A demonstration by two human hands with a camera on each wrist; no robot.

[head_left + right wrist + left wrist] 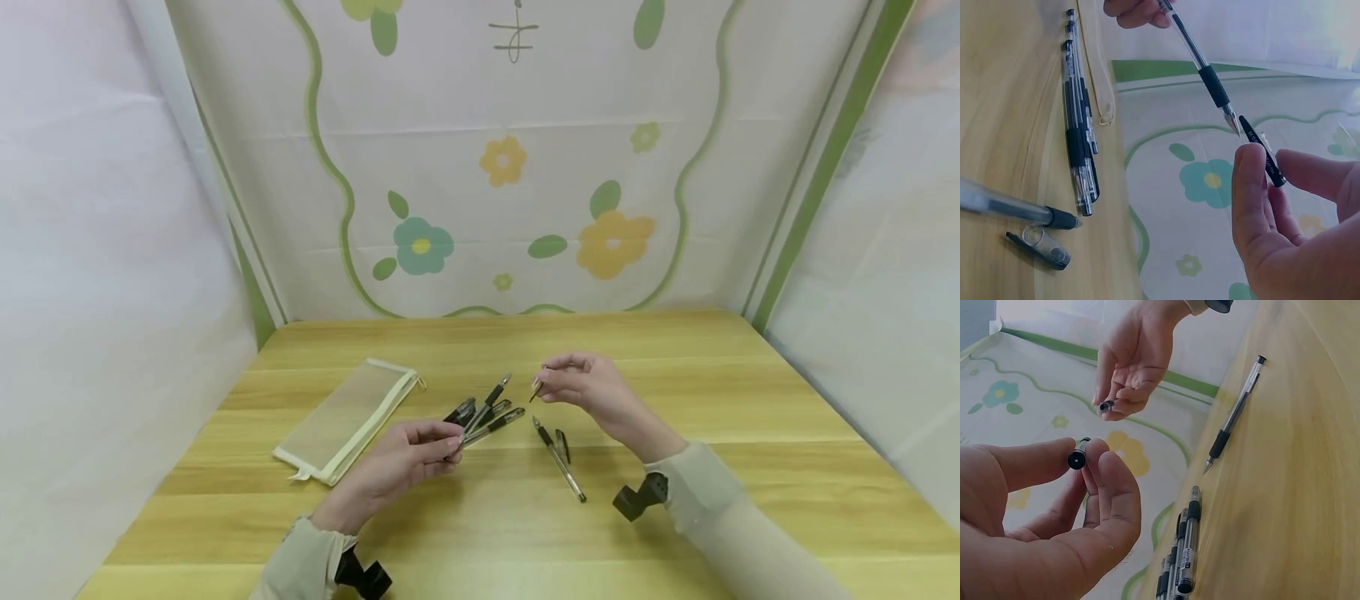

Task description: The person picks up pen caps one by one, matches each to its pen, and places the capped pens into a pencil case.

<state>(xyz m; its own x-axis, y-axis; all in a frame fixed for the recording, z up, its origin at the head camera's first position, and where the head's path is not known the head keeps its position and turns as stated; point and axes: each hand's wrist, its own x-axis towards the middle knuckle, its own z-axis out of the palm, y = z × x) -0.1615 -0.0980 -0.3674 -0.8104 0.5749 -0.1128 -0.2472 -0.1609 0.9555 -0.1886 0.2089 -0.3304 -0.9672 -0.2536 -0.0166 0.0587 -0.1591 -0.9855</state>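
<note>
My left hand (pixel 411 458) pinches the rear end of an uncapped gel pen (pixel 1213 84), which has a clear barrel and black rubber grip. Its metal tip points up and away, toward my right hand (pixel 596 390). Between the thumb and fingers of that hand is a clear pen cap with a black clip (pixel 1263 152). In the right wrist view the pen tip appears close beside the cap. Several capped pens (pixel 1075 119) lie together on the table behind my left hand. Nearer my right wrist lie a second uncapped pen (pixel 559 460) and a loose cap (pixel 563 447).
A pale mesh zip pouch (pixel 341 421) lies flat on the left of the wooden table (pixel 720 517). White fabric walls with a flower print (pixel 502 162) enclose the table at the back and sides.
</note>
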